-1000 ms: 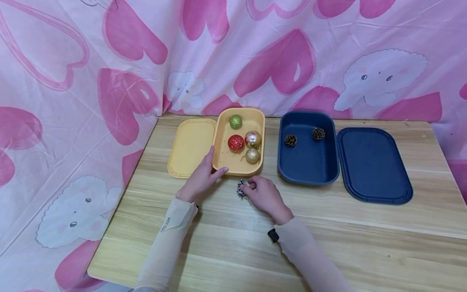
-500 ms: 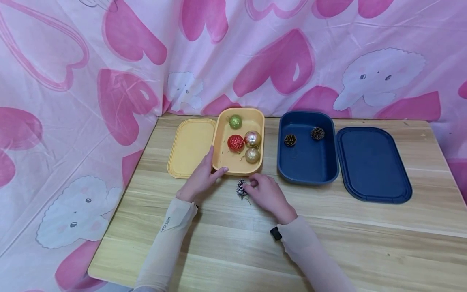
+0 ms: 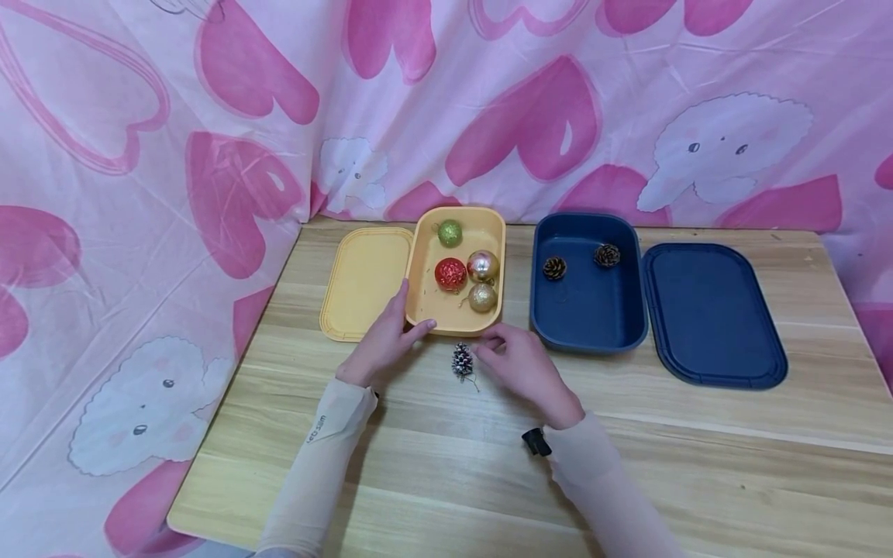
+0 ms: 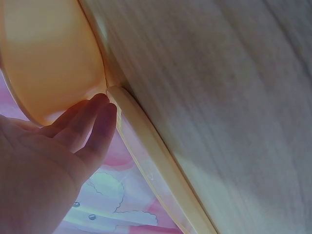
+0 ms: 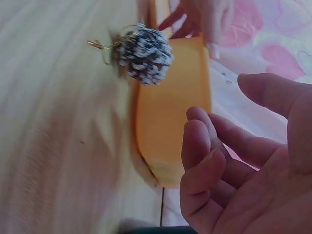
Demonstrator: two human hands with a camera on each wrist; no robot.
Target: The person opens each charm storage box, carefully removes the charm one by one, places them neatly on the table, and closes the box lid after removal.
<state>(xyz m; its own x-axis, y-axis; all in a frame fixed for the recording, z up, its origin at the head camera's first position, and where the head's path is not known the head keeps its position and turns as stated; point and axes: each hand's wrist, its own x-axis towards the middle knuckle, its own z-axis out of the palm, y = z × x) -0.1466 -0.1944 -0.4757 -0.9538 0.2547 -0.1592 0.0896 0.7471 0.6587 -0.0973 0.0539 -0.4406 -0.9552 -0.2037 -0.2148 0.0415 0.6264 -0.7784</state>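
Observation:
A frosted pinecone ornament (image 3: pixel 462 360) with a thin gold string lies on the wooden table in front of the yellow box (image 3: pixel 453 328). Just right of it, my right hand (image 3: pixel 525 366) holds nothing. In the right wrist view its fingers (image 5: pixel 202 146) are loosely bent and its thumb stands apart from them, with the pinecone (image 5: pixel 146 54) beyond. My left hand (image 3: pixel 382 341) rests at the box's near left corner, fingers along the outer wall and thumb at the front rim. Inside the box lie a green ball (image 3: pixel 449 232), a red ball (image 3: pixel 450 274) and two golden balls (image 3: pixel 483 266).
The yellow lid (image 3: pixel 366 283) lies flat left of its box. On the right stands a navy box (image 3: pixel 589 333) with two brown pinecones (image 3: pixel 607 256) in it, its navy lid (image 3: pixel 715 314) beside it. A pink heart-print curtain (image 3: pixel 391 93) hangs behind the table.
My right hand has drawn back to the right, away from the frosted pinecone, which now shows fully on the table. My left hand stays at the yellow box.

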